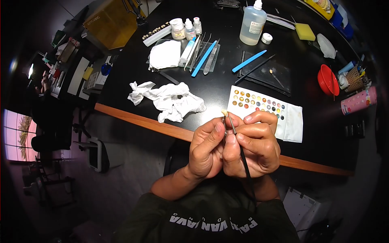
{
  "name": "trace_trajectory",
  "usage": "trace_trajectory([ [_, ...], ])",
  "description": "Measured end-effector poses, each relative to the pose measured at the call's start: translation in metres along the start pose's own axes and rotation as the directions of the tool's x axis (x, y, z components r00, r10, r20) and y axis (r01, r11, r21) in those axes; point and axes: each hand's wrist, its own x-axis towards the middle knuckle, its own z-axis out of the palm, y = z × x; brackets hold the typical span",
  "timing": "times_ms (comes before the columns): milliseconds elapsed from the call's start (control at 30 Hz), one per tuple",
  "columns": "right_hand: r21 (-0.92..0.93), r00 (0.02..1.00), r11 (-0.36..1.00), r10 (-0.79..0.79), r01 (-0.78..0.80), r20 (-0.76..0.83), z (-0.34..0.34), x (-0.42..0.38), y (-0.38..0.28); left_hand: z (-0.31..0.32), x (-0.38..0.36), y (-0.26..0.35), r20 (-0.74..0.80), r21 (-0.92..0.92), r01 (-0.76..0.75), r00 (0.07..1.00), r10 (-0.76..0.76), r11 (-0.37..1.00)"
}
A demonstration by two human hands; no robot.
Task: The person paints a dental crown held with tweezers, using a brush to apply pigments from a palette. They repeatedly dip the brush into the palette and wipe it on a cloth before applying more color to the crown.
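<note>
My left hand is closed on a small metal holder, mostly hidden by the fingers, that bears a tiny cream-coloured tooth-like piece. In my right hand is a thin dark-handled brush, pinched between thumb and fingers, its tip close beside the piece. Both hands touch each other above the front edge of the table. Behind the right hand lies a white palette sheet with rows of coloured dots. Crumpled white tissue lies to the left of the hands.
Tweezers and a blue-handled tool lie beside folded tissue. Farther back are small jars and a clear bottle. A dark slab holds another blue tool. A red bowl stands at the right.
</note>
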Motion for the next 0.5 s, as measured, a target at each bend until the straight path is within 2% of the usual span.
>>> trace_trajectory([
  [100, 0.016, 1.000, 1.000, -0.016, 0.016, -0.013, 0.0004, 0.0000, 0.0010, -0.0060, -0.0001, 0.0000, 0.090, -0.079, 0.019, 0.996, -0.012, 0.997],
  [500, 0.023, 1.000, 1.000, -0.013, 0.013, -0.001, 0.0015, 0.0012, -0.0028, 0.0014, 0.0004, 0.0044, 0.102, -0.134, 0.012, 0.995, 0.002, 0.991],
])
